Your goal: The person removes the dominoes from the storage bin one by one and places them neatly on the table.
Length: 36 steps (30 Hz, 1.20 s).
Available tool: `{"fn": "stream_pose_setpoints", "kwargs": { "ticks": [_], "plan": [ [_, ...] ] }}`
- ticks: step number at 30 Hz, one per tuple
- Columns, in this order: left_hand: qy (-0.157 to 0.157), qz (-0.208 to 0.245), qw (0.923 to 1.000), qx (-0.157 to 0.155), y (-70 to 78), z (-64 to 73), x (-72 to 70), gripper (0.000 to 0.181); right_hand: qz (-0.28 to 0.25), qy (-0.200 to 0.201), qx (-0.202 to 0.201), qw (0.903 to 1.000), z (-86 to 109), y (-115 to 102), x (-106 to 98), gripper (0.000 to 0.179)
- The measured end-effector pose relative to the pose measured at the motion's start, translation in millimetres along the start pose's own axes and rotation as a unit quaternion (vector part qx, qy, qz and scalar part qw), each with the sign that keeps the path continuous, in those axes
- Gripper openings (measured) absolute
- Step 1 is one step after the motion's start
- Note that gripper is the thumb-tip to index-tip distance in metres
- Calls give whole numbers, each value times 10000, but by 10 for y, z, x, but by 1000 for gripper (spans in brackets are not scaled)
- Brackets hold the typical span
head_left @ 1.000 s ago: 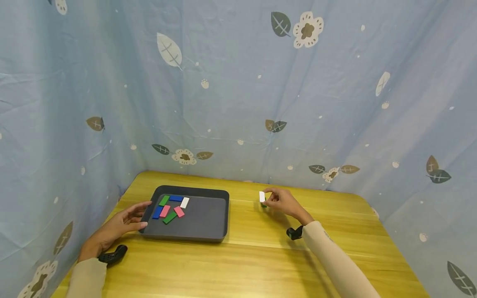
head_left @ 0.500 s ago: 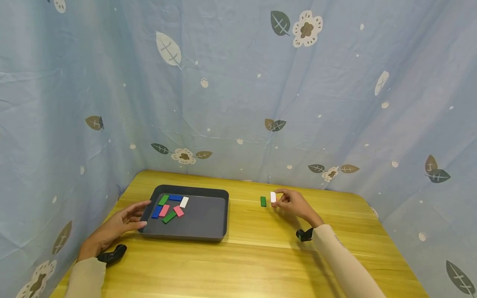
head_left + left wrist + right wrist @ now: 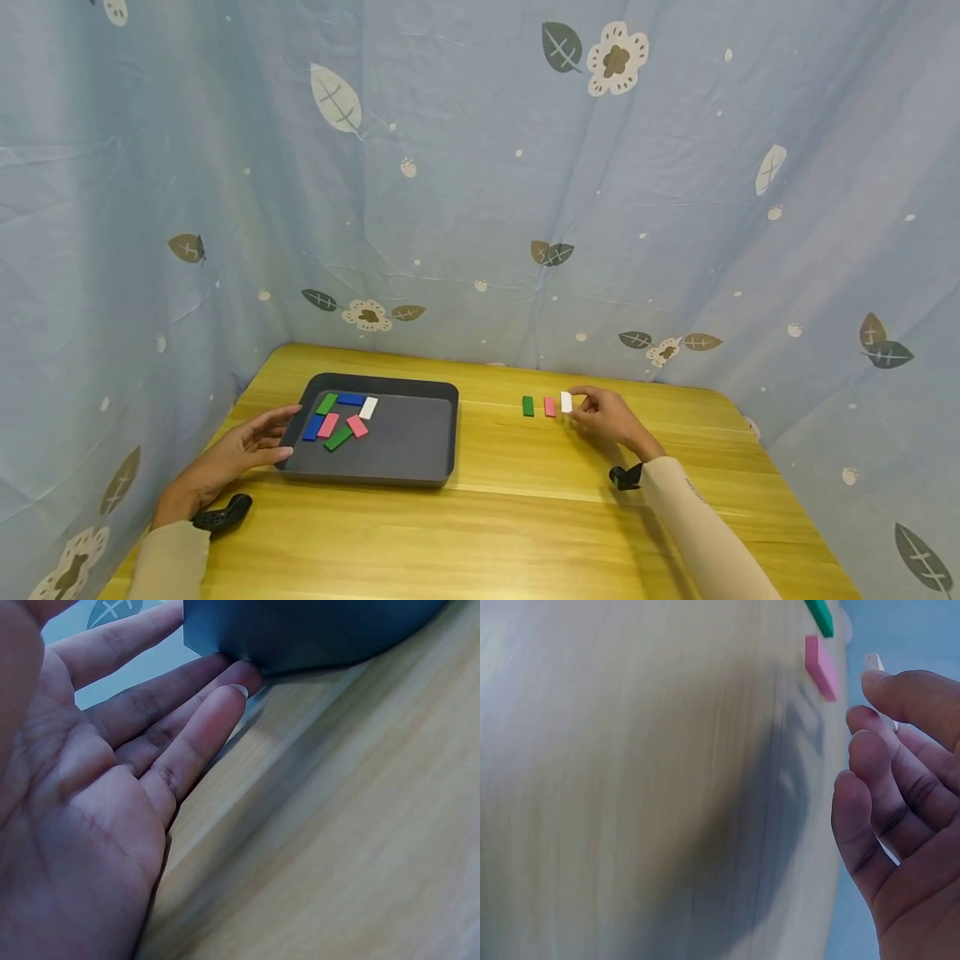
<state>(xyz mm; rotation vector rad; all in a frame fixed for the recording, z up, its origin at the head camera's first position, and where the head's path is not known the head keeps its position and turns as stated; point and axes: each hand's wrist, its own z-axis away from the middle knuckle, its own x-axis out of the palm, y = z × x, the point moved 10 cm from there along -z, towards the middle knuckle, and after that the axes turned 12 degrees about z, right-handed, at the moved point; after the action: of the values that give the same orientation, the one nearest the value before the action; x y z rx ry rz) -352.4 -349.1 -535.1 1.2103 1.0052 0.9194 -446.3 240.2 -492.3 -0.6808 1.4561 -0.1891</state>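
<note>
In the head view, my right hand (image 3: 611, 417) pinches a white domino block (image 3: 566, 402) between thumb and fingertips, just right of a pink block (image 3: 550, 407). Left of that sits a green block (image 3: 528, 406). Whether the white block touches the table I cannot tell. The right wrist view shows only its end (image 3: 874, 662) past my thumb. At the other side, my left hand (image 3: 228, 458) touches the left edge of a dark grey tray (image 3: 408, 437); in the left wrist view, its fingers (image 3: 199, 739) extend fairly straight against the tray's outer wall (image 3: 300, 634).
Inside the tray's left half lie several blocks: blue (image 3: 350, 399), green (image 3: 338, 439), pink (image 3: 357, 427) and white (image 3: 368, 408). A yellow wood-grain table (image 3: 480, 533) carries everything. Blue patterned curtain (image 3: 450, 208) closes off the back and both sides.
My right hand has moved right with the white block, past the green and then the pink block, which are now uncovered. The left hand stays at the tray.
</note>
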Motion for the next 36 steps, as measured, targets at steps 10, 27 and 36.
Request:
{"fn": "stream_pose_setpoints", "kwargs": {
  "ticks": [10, 27, 36],
  "plan": [
    [35, 17, 10000, -77, -20, 5, -15, 69, 12, -86, 280, 9996, 42, 256, -5, 45],
    [45, 31, 10000, -84, -9, -3, -25, 70, 1, -311, 279, 9991, 50, 359, 64, 45],
    [38, 100, 9998, -139, -33, -10, -32, 71, 201, -325, 236, 9990, -5, 288, 131, 43]
  ]
}}
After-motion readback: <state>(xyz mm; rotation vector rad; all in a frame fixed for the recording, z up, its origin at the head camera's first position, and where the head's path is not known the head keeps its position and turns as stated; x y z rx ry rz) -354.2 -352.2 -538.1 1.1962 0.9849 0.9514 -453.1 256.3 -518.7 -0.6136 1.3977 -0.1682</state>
